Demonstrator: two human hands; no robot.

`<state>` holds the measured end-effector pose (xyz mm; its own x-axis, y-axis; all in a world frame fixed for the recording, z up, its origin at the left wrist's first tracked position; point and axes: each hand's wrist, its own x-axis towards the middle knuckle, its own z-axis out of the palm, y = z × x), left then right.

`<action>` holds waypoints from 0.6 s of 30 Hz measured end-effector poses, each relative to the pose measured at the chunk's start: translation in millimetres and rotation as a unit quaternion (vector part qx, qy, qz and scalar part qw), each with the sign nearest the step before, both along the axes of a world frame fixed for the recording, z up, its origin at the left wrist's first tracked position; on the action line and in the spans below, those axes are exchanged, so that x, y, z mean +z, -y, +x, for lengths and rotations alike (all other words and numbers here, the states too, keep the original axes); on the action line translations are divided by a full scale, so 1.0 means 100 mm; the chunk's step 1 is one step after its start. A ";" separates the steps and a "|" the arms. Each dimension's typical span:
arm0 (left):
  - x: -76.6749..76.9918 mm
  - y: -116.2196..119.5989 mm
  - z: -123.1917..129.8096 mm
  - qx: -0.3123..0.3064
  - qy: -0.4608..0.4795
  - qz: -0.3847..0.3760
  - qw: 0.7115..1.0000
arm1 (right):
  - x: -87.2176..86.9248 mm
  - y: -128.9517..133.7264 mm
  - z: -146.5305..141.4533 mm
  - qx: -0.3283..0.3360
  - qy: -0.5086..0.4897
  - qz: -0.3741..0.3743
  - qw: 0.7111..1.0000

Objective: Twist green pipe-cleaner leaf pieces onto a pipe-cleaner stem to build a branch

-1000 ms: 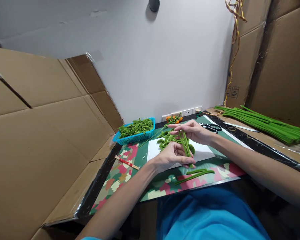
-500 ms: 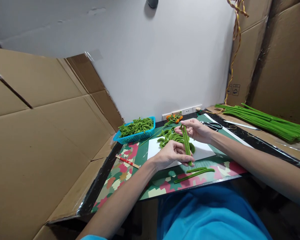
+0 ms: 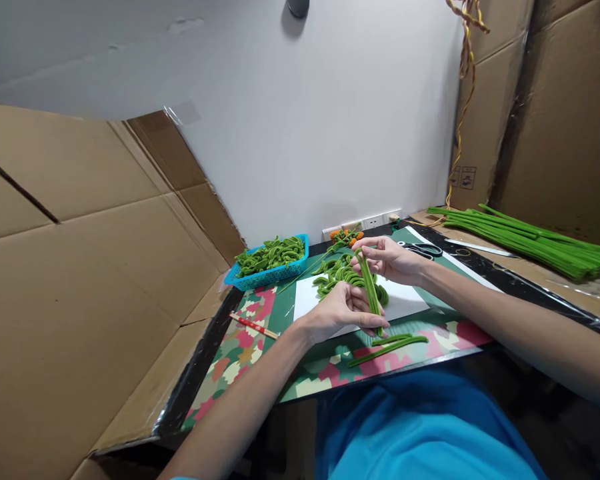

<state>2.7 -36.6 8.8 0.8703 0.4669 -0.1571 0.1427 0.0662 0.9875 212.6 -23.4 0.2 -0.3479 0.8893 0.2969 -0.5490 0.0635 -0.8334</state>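
Between my two hands a small bundle of green pipe cleaners (image 3: 369,288) is held lengthwise, tilted towards me. My left hand (image 3: 349,308) pinches the lower end between thumb and fingers. At the upper end, the fingertips of my right hand (image 3: 380,258) are closed on the same strips. Behind them, curled green pipe cleaner pieces (image 3: 329,285) lie heaped on a white sheet (image 3: 306,299). Below my hands, a few short straight green strips (image 3: 387,351) rest on the patterned mat (image 3: 325,378).
A blue basket (image 3: 273,277) full of curled green pieces stands at the back left. Orange and green pieces (image 3: 347,237) lie near the wall sockets. Scissors (image 3: 423,250) and a large bundle of long green pipe cleaners (image 3: 535,240) are on the right. A red-banded stick (image 3: 254,325) lies left.
The upper end of the green bundle and my right hand have shifted slightly left. My left hand stays nearly in place, and both hands keep their hold.
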 end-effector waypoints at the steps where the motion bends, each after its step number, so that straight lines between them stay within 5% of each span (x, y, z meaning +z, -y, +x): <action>1: 0.00 0.00 0.00 0.000 0.000 0.002 1.000 | 0.00 0.00 0.00 -0.004 -0.005 -0.002 1.000; 18: 0.03 0.00 0.00 0.019 -0.004 0.009 1.000 | -0.04 -0.03 -0.05 -0.091 -0.023 0.002 0.996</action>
